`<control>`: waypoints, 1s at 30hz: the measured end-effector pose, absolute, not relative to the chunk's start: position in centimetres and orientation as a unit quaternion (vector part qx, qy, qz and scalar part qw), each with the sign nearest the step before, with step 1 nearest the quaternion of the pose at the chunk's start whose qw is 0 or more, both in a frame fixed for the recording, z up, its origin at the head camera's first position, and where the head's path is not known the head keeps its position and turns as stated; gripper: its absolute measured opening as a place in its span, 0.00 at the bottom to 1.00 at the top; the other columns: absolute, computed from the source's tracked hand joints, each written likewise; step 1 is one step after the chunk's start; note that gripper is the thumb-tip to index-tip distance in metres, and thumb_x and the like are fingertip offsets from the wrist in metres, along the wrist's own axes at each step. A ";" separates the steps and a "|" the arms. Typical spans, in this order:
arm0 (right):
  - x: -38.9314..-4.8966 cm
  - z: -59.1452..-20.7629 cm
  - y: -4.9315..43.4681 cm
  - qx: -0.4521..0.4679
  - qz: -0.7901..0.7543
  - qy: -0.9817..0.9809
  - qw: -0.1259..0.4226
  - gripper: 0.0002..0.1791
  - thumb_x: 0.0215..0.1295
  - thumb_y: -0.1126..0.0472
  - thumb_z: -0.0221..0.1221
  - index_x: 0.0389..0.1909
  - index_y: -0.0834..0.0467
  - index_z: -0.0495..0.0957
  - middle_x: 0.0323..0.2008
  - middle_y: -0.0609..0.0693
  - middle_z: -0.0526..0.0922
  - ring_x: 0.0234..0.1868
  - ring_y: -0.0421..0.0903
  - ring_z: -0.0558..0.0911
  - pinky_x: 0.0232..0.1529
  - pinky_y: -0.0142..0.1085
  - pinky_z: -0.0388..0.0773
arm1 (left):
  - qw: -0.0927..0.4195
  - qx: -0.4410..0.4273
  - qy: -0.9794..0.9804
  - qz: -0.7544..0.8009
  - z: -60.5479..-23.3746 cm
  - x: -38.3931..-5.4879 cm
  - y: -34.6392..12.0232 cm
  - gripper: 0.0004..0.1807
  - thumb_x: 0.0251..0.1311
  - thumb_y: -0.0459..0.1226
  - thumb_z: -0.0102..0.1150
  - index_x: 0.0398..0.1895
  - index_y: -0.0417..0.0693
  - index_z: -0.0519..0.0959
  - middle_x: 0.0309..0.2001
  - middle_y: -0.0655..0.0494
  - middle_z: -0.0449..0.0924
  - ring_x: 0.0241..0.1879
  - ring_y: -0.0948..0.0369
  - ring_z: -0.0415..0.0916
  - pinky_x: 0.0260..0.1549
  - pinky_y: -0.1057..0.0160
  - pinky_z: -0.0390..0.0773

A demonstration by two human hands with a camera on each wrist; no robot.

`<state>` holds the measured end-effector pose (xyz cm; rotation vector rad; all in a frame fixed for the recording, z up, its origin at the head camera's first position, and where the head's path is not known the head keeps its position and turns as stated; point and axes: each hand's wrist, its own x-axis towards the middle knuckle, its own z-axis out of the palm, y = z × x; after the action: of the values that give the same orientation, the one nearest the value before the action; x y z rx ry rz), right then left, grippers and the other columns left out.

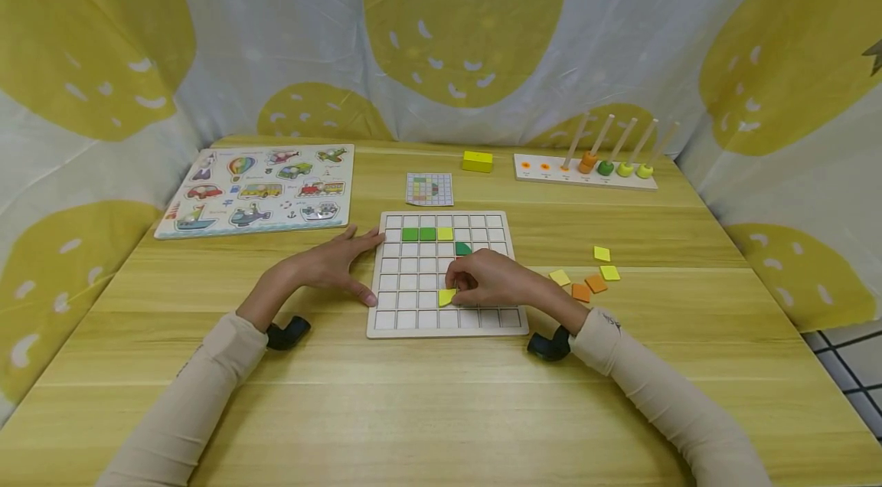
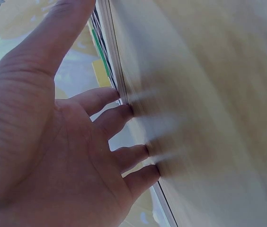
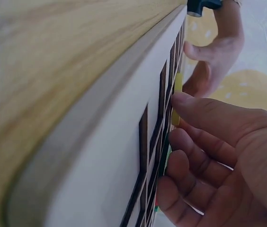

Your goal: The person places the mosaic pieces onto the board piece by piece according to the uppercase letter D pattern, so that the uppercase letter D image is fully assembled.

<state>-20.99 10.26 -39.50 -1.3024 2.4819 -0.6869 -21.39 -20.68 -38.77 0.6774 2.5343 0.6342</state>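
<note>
A white grid board [image 1: 448, 333] lies flat on the wooden table. Over its lower middle squares, my right hand [image 1: 491, 277] pinches a yellow tile [image 1: 446, 297]; the right wrist view shows the thumb on the edge of this yellow tile [image 3: 177, 101]. My left hand [image 1: 329, 263] has its fingers spread, with thumb and fingertips along the board's left edge. In the upper rows sit two green square tiles [image 1: 419, 234], a yellow square tile [image 1: 445, 233] and a dark green rounded tile [image 1: 463, 248]. Part of the board is hidden under my right hand.
Loose yellow tiles [image 1: 609, 272] and orange tiles [image 1: 582, 293] lie right of the board. Behind it are a patterned card [image 1: 429, 189] and a yellow block [image 1: 478, 161]. A vehicle puzzle [image 1: 276, 205] stands back left, a peg stand [image 1: 551, 172] with beads back right.
</note>
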 end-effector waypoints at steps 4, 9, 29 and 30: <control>-21.1 -39.6 10.3 -0.448 -0.237 0.852 0.130 0.05 0.59 0.59 0.66 0.34 0.52 0.79 0.22 0.39 0.73 0.23 0.34 0.69 0.29 0.28 0.69 | 0.219 0.245 0.916 0.230 -38.7 -21.4 -20.7 0.62 0.42 0.58 0.72 0.76 0.46 0.49 0.76 0.43 0.39 0.73 0.36 0.26 0.63 0.30 0.43; -21.0 -39.4 10.2 -0.447 -0.235 0.852 0.136 0.06 0.58 0.58 0.67 0.34 0.52 0.80 0.22 0.39 0.74 0.23 0.34 0.70 0.30 0.28 0.69 | 0.221 0.246 0.915 0.231 -38.7 -21.4 -20.7 0.62 0.42 0.58 0.72 0.76 0.46 0.49 0.76 0.43 0.39 0.72 0.36 0.25 0.63 0.30 0.42; -20.9 -38.9 10.3 -0.437 -0.244 0.854 0.140 0.06 0.60 0.60 0.65 0.37 0.53 0.80 0.22 0.40 0.75 0.24 0.36 0.71 0.30 0.29 0.70 | 0.222 0.241 0.917 0.228 -38.6 -21.3 -20.7 0.62 0.42 0.59 0.72 0.76 0.47 0.48 0.76 0.44 0.39 0.73 0.37 0.25 0.64 0.31 0.42; -21.0 -38.9 10.6 -0.434 -0.247 0.855 0.138 0.06 0.60 0.60 0.65 0.38 0.54 0.80 0.22 0.40 0.75 0.24 0.36 0.71 0.30 0.29 0.69 | 0.222 0.242 0.917 0.228 -38.6 -21.3 -20.7 0.62 0.42 0.59 0.72 0.76 0.47 0.48 0.76 0.44 0.39 0.73 0.37 0.26 0.64 0.31 0.42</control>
<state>-21.00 10.57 -38.85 -1.2565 2.4728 -0.7158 -21.28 -20.71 -38.62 0.6677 2.5320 0.6296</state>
